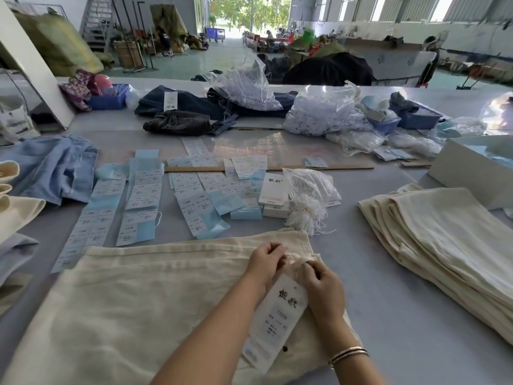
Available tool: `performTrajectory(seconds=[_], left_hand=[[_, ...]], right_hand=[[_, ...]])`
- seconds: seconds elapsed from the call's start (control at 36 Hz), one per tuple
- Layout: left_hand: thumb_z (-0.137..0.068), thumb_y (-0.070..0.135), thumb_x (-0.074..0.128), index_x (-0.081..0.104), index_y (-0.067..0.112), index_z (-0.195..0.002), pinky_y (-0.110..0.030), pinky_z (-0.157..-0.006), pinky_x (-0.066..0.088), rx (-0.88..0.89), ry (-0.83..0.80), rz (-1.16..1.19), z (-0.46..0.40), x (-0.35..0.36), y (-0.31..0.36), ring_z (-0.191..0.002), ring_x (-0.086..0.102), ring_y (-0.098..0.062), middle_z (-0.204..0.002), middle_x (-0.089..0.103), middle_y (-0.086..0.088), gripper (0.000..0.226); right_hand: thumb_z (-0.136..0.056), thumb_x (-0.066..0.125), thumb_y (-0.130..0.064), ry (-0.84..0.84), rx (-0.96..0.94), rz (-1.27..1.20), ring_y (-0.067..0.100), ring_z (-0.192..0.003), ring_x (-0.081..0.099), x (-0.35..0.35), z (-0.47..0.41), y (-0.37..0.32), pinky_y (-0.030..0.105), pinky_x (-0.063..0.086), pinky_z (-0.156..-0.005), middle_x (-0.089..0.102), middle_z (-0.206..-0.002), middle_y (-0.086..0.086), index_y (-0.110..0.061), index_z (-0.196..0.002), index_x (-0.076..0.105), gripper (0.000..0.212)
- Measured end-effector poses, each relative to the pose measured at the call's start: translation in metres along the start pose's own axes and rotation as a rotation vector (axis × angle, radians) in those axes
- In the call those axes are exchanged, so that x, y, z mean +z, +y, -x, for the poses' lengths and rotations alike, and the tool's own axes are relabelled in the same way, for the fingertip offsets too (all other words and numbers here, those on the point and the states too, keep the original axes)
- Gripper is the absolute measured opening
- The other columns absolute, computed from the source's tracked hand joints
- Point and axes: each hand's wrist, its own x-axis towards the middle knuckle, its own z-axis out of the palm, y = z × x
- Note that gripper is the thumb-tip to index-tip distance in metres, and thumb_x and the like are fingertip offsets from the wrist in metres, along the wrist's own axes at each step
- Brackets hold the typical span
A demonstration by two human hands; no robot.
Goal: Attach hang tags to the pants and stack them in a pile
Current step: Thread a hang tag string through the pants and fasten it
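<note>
Cream pants (133, 307) lie flat on the grey table in front of me. A white hang tag (277, 320) with black print rests on their waist end. My left hand (266, 261) pinches the tag's thin string just above the waistband. My right hand (323, 284) grips the belt loop beside it, fingers closed around the fabric. A stack of folded cream pants (444, 245) sits to the right. Loose white strings (305, 215) lie in a bundle beyond my hands.
Rows of white and blue tags (144, 195) cover the middle of the table, with a wooden ruler (269, 168) behind them. Blue garments (55, 168) lie at left, dark jeans (177, 122) and plastic bags (324, 112) farther back, a white box (472, 173) at right.
</note>
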Motion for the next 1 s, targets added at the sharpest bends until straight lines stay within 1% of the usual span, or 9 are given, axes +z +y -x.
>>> performTrajectory(seconds=[0.11, 0.25, 0.33, 0.44, 0.53, 0.61, 0.75, 0.83, 1.0], left_hand=[[-0.098, 0.013, 0.052, 0.060, 0.008, -0.088, -0.025, -0.060, 0.051, -0.025, 0.041, 0.116, 0.001, -0.008, 0.003, -0.064, 0.061, -0.014, -0.069, 0.065, -0.005, 0.013], [-0.100, 0.012, 0.047, 0.061, -0.002, -0.104, -0.016, -0.046, 0.044, 0.043, -0.074, 0.167, 0.008, -0.009, 0.004, -0.048, 0.050, -0.005, -0.065, 0.061, 0.000, 0.020], [-0.099, 0.013, 0.049, 0.059, 0.006, -0.095, -0.015, -0.046, 0.041, 0.141, -0.145, -0.044, 0.011, -0.006, 0.011, -0.051, 0.049, -0.006, -0.067, 0.066, 0.002, 0.013], [-0.096, 0.013, 0.056, 0.063, 0.015, -0.090, -0.016, -0.059, 0.047, 0.201, -0.251, -0.322, 0.018, 0.005, 0.001, -0.058, 0.055, -0.003, -0.068, 0.060, 0.006, 0.010], [-0.094, 0.008, 0.059, 0.066, 0.012, -0.094, -0.015, -0.071, 0.048, 0.276, -0.234, -0.370, 0.021, 0.003, -0.012, -0.066, 0.059, 0.005, -0.078, 0.065, 0.004, 0.008], [-0.094, 0.010, 0.060, 0.067, 0.007, -0.098, -0.018, -0.080, 0.051, 0.287, -0.192, -0.306, 0.023, 0.000, -0.013, -0.080, 0.064, 0.000, -0.090, 0.069, -0.001, 0.009], [-0.095, 0.012, 0.058, 0.065, 0.002, -0.099, -0.015, -0.071, 0.049, 0.272, -0.137, -0.238, 0.024, -0.004, -0.012, -0.072, 0.062, 0.001, -0.085, 0.068, -0.003, 0.013], [-0.095, 0.013, 0.059, 0.065, 0.012, -0.093, -0.014, -0.072, 0.046, 0.274, -0.175, -0.241, 0.025, -0.004, -0.011, -0.073, 0.062, 0.003, -0.082, 0.068, 0.004, 0.006], [-0.095, 0.001, 0.054, 0.062, 0.005, -0.091, -0.020, -0.078, 0.052, 0.234, -0.226, -0.027, 0.030, -0.001, -0.012, -0.077, 0.067, -0.007, -0.084, 0.070, -0.004, 0.010]], right_hand=[[-0.071, 0.038, -0.024, 0.004, 0.108, -0.378, 0.016, -0.062, 0.055, -0.007, -0.001, 0.006, 0.037, 0.045, -0.060, 0.060, -0.068, -0.001, -0.017, -0.079, 0.059, 0.023], [-0.090, 0.043, -0.001, -0.014, 0.071, -0.473, 0.005, -0.056, 0.053, -0.007, -0.001, 0.009, 0.021, 0.044, -0.050, 0.053, -0.072, 0.003, -0.014, -0.088, 0.051, 0.016], [-0.092, 0.054, -0.002, -0.069, 0.052, -0.536, 0.013, -0.068, 0.061, -0.011, 0.000, 0.008, 0.026, 0.050, -0.058, 0.062, -0.086, 0.011, -0.014, -0.098, 0.058, 0.014], [-0.087, 0.064, -0.007, -0.125, 0.116, -0.640, 0.025, -0.078, 0.064, -0.018, -0.003, 0.006, 0.041, 0.053, -0.074, 0.070, -0.087, 0.013, -0.016, -0.091, 0.069, 0.011], [-0.084, 0.066, -0.005, -0.201, 0.174, -0.727, 0.020, -0.077, 0.068, -0.022, -0.010, -0.002, 0.031, 0.056, -0.075, 0.073, -0.087, 0.014, -0.011, -0.091, 0.075, 0.013], [-0.083, 0.063, 0.001, -0.252, 0.261, -0.939, 0.018, -0.072, 0.070, -0.024, -0.015, -0.008, 0.021, 0.056, -0.064, 0.073, -0.084, 0.017, -0.004, -0.092, 0.074, 0.015], [-0.085, 0.059, 0.006, -0.242, 0.302, -0.983, 0.020, -0.073, 0.070, -0.016, -0.012, -0.003, 0.023, 0.058, -0.072, 0.072, -0.087, 0.021, -0.003, -0.099, 0.072, 0.022], [-0.084, 0.060, 0.007, -0.233, 0.306, -1.002, 0.020, -0.069, 0.070, -0.013, -0.012, -0.002, 0.023, 0.058, -0.068, 0.071, -0.084, 0.022, -0.004, -0.097, 0.073, 0.021], [-0.080, 0.062, 0.000, -0.198, 0.364, -1.143, 0.020, -0.064, 0.066, -0.014, -0.012, -0.001, 0.026, 0.058, -0.063, 0.070, -0.077, 0.016, -0.003, -0.102, 0.071, 0.024]])
